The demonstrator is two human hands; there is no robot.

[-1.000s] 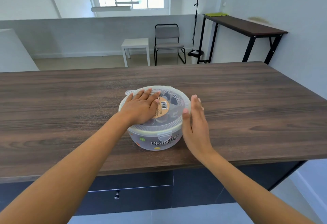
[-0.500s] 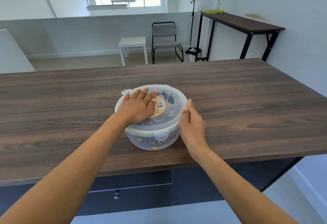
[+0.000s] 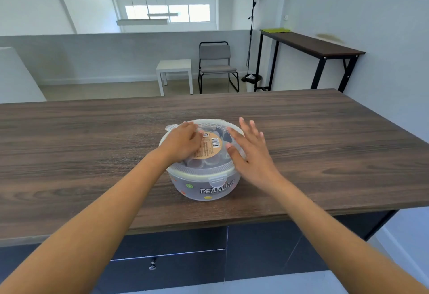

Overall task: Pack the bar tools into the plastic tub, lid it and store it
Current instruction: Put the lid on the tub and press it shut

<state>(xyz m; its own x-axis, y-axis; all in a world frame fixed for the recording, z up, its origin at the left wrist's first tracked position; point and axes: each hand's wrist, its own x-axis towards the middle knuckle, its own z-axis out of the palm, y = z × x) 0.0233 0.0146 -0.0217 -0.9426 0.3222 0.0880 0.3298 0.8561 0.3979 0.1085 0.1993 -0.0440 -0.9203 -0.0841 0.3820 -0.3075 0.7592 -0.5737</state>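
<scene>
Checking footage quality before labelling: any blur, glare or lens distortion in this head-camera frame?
Head view: the right hand is slightly motion-blurred at the fingertips; the left hand on the lid is sharper; the far windows are blown out; the countertop edges bow from wide-angle distortion; the PEANUTS tub print stays legible.

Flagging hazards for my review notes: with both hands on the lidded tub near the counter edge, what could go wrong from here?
1. The left hand presses the lid on one side only; the far rim may stay unseated.
2. The tub sits near the counter front edge, so a shove could slide it off.
3. The right hand lies flat, without a grip.
</scene>
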